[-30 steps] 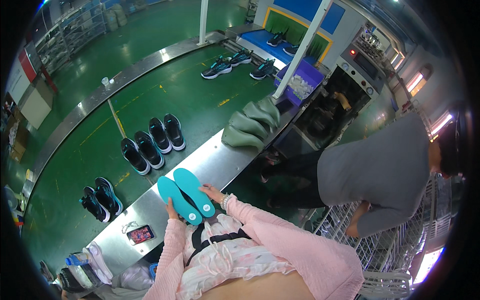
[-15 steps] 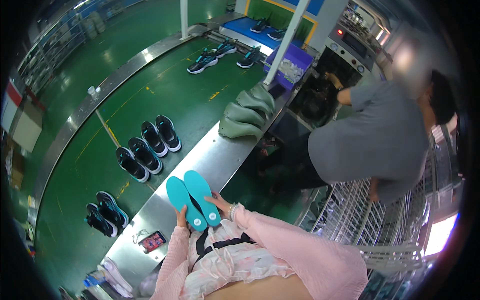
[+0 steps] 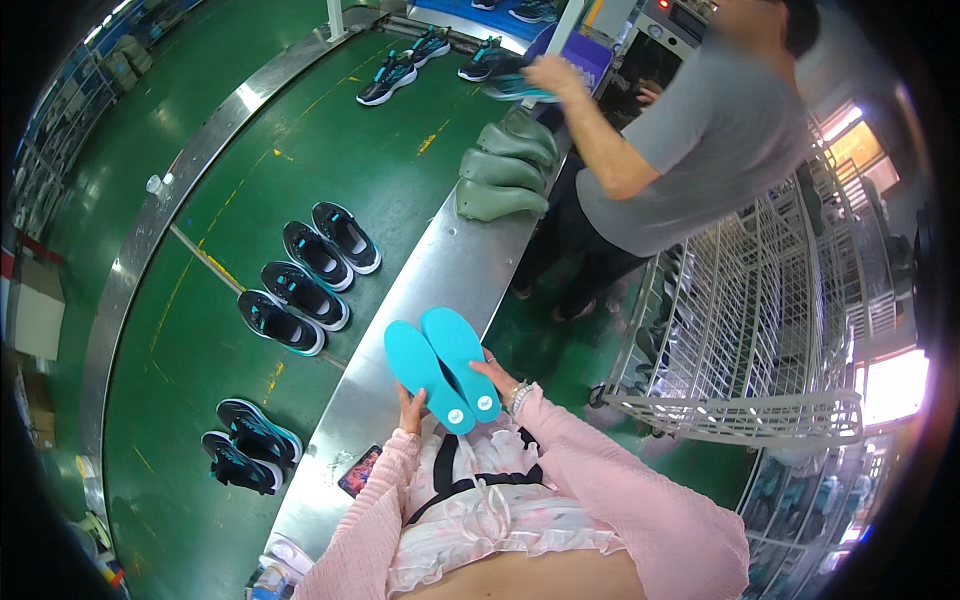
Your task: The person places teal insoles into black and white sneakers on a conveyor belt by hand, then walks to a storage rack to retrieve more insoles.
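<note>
Two turquoise insoles lie side by side in my hands, toe ends pointing away from me, each with a round white mark at the heel. My left hand (image 3: pixel 411 408) is closed on the edge of the left insole (image 3: pixel 415 358). On the other side, my right hand (image 3: pixel 494 374) grips the right insole (image 3: pixel 455 335), thumb on top. Both are held above the metal ledge (image 3: pixel 375 390) of the green line. A phone (image 3: pixel 360 472) lies on that ledge, partly covered by my left sleeve.
Black-and-turquoise shoes (image 3: pixel 305 295) stand in a row on the green surface (image 3: pixel 200 370), with another pair (image 3: pixel 258 430) nearer. Olive-green curved forms (image 3: pixel 505 170) are stacked on the ledge. A co-worker (image 3: pixel 690 150) holds a blurred shoe (image 3: pixel 515 85) beside a purple bin (image 3: pixel 590 52). Wire racks (image 3: pixel 740 310) stand right.
The co-worker has turned from the machine and stretched an arm over the line with a shoe. My view has shifted; my hands keep the same hold on the insoles.
</note>
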A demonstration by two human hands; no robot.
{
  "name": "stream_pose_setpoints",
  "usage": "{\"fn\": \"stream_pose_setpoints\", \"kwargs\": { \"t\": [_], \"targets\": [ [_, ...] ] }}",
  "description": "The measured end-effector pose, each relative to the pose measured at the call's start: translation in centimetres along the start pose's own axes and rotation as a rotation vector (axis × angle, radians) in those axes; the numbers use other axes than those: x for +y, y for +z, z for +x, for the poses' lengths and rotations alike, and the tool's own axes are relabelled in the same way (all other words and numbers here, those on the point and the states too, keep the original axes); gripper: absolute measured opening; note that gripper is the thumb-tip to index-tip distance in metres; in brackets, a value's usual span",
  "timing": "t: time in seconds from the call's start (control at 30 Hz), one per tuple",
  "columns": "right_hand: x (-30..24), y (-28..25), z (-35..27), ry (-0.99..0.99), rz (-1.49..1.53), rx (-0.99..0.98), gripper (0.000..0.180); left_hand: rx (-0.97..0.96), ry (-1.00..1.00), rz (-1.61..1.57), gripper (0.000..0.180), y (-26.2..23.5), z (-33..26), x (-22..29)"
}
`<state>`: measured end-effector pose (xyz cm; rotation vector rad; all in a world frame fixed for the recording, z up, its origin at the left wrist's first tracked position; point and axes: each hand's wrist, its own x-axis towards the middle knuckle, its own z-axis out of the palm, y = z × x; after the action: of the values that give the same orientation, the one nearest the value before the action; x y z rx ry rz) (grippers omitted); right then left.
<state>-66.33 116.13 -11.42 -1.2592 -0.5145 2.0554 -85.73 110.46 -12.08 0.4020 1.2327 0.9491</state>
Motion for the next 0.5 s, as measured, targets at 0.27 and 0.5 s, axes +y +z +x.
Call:
{"fn": "stream_pose_setpoints", "kwargs": {
  "t": [0.27,0.5],
  "targets": [
    [0.4,0.4,1.9,-0.083,-0.107,0.083,0.082,-0.131,0.130,0.110,0.079,-2.7,3.0,-0.6],
    [-1.0,1.4,1.5,-0.059,-0.179,0.086,0.088,0.089,-0.030,0.110,0.070,-5.1,3.1,0.9]
  ]
}}
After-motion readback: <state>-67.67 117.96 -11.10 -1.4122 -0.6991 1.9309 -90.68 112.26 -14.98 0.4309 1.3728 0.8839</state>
